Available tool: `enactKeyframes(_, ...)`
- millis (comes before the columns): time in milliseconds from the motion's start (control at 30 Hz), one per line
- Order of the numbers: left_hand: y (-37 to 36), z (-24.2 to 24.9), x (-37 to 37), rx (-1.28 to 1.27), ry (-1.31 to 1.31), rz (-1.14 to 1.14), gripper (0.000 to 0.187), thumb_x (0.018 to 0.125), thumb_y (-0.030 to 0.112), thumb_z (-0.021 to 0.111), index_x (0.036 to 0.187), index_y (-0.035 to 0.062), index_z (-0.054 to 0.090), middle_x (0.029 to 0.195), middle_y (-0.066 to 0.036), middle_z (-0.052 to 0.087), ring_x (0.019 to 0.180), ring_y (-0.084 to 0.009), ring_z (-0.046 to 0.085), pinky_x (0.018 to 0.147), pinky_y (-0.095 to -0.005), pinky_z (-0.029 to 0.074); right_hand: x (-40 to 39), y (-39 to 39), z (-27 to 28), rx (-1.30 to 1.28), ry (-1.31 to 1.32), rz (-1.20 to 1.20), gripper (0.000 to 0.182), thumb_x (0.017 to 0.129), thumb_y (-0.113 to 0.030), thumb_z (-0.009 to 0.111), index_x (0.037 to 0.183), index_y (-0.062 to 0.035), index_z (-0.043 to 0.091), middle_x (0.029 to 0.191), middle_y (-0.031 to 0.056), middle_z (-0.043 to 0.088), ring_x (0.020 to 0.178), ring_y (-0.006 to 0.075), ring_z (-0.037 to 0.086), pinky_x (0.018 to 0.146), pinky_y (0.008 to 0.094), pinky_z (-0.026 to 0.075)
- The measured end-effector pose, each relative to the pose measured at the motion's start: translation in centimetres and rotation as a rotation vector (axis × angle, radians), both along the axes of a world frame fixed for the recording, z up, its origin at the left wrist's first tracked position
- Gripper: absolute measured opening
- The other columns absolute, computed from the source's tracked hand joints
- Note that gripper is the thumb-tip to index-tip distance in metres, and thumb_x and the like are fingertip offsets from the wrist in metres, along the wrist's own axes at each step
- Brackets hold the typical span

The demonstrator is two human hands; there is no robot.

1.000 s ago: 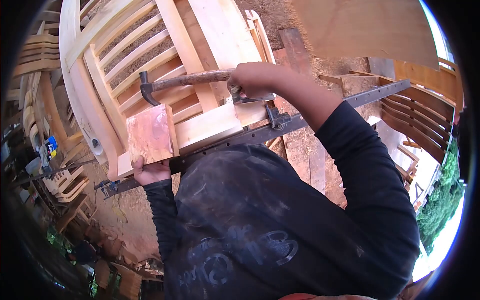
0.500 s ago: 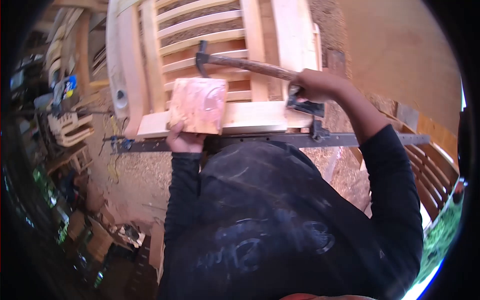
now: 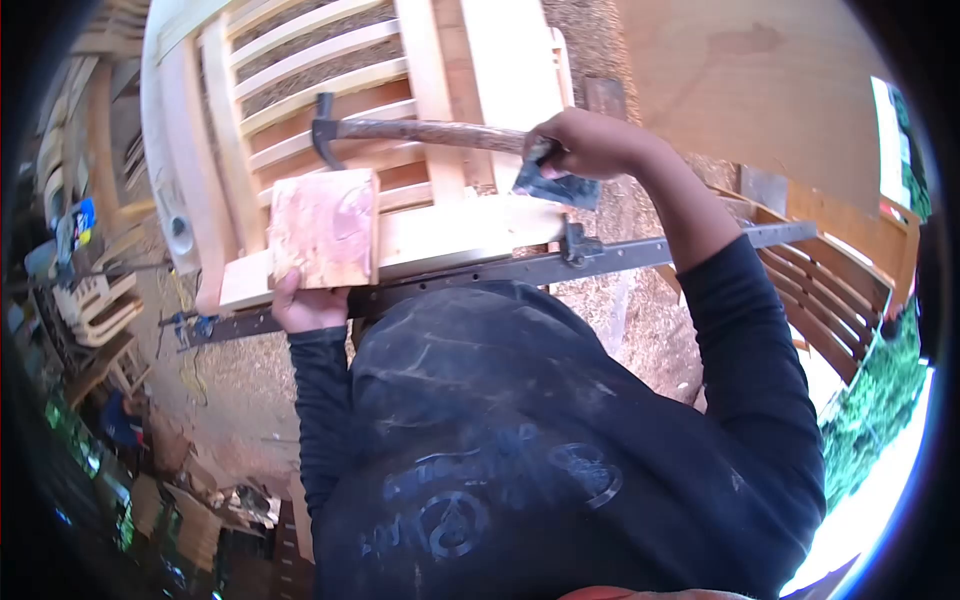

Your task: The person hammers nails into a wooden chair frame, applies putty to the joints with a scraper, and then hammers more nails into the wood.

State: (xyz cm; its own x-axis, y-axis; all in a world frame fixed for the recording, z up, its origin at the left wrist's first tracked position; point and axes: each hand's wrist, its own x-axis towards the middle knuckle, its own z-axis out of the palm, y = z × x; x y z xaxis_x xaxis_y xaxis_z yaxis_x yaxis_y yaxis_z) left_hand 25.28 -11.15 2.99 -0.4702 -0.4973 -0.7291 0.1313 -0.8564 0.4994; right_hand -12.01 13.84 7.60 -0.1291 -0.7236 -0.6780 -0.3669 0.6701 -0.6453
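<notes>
My left hand (image 3: 309,305) grips the lower edge of a square wooden block (image 3: 322,228), held over the near rail (image 3: 460,228) of a slatted wooden frame. In my right hand (image 3: 580,145) is the wooden handle of a hammer (image 3: 430,131), whose dark claw head lies just above the block. A dark flat piece (image 3: 556,187) also shows under my right fingers; what it is I cannot make out. Along the near side of the rail runs a long metal bar clamp (image 3: 640,258), with its jaw (image 3: 577,245) by the rail's right end.
A large plywood sheet (image 3: 750,90) fills the upper right. Slatted wooden pieces (image 3: 825,300) stand at the right, and cut wooden parts (image 3: 100,305) are stacked at the left. Wood shavings cover the ground. A person in dark clothes (image 3: 122,420) is partly visible at the lower left.
The view has turned, so the frame and clamp appear further left and tilted. Both hands still hold the block and hammer; the dark piece under my right hand shows more fully.
</notes>
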Motion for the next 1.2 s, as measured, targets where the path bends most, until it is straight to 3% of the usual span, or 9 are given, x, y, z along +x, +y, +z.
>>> enactKeyframes(300, -0.1, 0.3, -0.1, -0.053, -0.013, -0.044, 0.072, 0.082, 0.023, 0.069, 0.149, 0.0119, 0.045, 0.146, -0.012, 0.056, 0.132, -0.0331, 0.057, 0.105, -0.056, 0.052, 1.4, -0.6, -2.8, -0.002, 0.105, 0.152, 0.024, 0.085, 0.001, 0.071, 0.108, -0.0065, 0.072, 0.093, 0.0143, 0.074, 0.089, 0.0285, 0.07, 0.079, 0.0411, 0.052)
enactKeyframes(600, 0.3, 0.8, -0.6, -0.091, -0.041, -0.05, 0.074, 0.08, 0.024, 0.069, 0.149, 0.0114, 0.044, 0.145, -0.01, 0.056, 0.134, -0.0316, 0.055, 0.108, -0.0551, 0.05, 1.7, -1.0, -2.8, -0.001, 0.144, 0.194, 0.026, 0.084, -0.002, 0.072, 0.11, -0.0081, 0.072, 0.1, 0.0153, 0.074, 0.098, 0.0334, 0.07, 0.085, 0.044, 0.052)
enactKeyframes(700, 0.2, 0.6, -0.5, -0.067, -0.019, -0.029, 0.074, 0.08, 0.024, 0.069, 0.149, 0.012, 0.044, 0.145, -0.01, 0.056, 0.134, -0.0321, 0.055, 0.108, -0.0563, 0.05, 1.6, -0.5, -2.7, -0.002, 0.13, 0.151, 0.031, 0.085, -0.003, 0.073, 0.115, -0.0086, 0.072, 0.102, 0.0156, 0.074, 0.1, 0.0325, 0.07, 0.086, 0.043, 0.052)
enactKeyframes(800, 0.6, 1.3, -1.1, -0.1, -0.074, -0.043, 0.073, 0.08, 0.025, 0.068, 0.148, 0.0122, 0.045, 0.144, -0.011, 0.057, 0.132, -0.0326, 0.057, 0.107, -0.0567, 0.05, 1.6, 0.0, -1.7, -0.057, 0.097, 0.103, 0.027, 0.087, -0.004, 0.072, 0.114, -0.0079, 0.071, 0.097, 0.0148, 0.074, 0.09, 0.0305, 0.071, 0.081, 0.0416, 0.053)
enactKeyframes(900, 0.9, 1.7, -1.4, -0.033, -0.026, -0.089, 0.074, 0.08, 0.027, 0.07, 0.148, 0.012, 0.045, 0.142, -0.011, 0.058, 0.129, -0.0342, 0.058, 0.105, -0.0551, 0.052, 1.8, 0.4, 2.8, -0.23, 0.104, -0.076, 0.025, 0.089, -0.003, 0.07, 0.113, -0.0073, 0.071, 0.096, 0.0139, 0.074, 0.088, 0.0292, 0.071, 0.079, 0.0399, 0.055)
enactKeyframes(1000, 1.7, 3.0, -3.3, 0.01, 0.015, -0.099, 0.073, 0.08, 0.028, 0.071, 0.148, 0.0124, 0.046, 0.14, -0.012, 0.06, 0.127, -0.034, 0.06, 0.101, -0.0539, 0.056, 3.8, -0.1, 4.4, -0.593, 0.276, -0.192, 0.025, 0.09, 0.002, 0.068, 0.113, -0.0068, 0.072, 0.094, 0.0122, 0.074, 0.086, 0.0294, 0.071, 0.08, 0.0381, 0.056)
enactKeyframes(1100, 2.8, 4.8, -6.6, 0.063, 0.088, -0.088, 0.071, 0.082, 0.028, 0.07, 0.147, 0.0116, 0.046, 0.137, -0.011, 0.062, 0.124, -0.0322, 0.063, 0.096, -0.0503, 0.059, 7.8, -1.1, 5.6, -0.908, 0.388, -0.272, 0.042, 0.085, 0.002, 0.067, 0.124, -0.0117, 0.07, 0.112, 0.0132, 0.069, 0.102, 0.0331, 0.067, 0.086, 0.0418, 0.055)
enactKeyframes(1200, 3.6, 6.3, -8.8, 0.126, 0.163, -0.089, 0.069, 0.084, 0.028, 0.069, 0.146, 0.0099, 0.045, 0.136, -0.011, 0.063, 0.122, -0.0315, 0.064, 0.093, -0.0485, 0.061, 11.3, -1.2, 4.6, -0.963, 0.667, -0.248, 0.056, 0.082, 0.0, 0.066, 0.135, -0.0166, 0.065, 0.123, 0.01, 0.063, 0.111, 0.0314, 0.061, 0.094, 0.0436, 0.05)
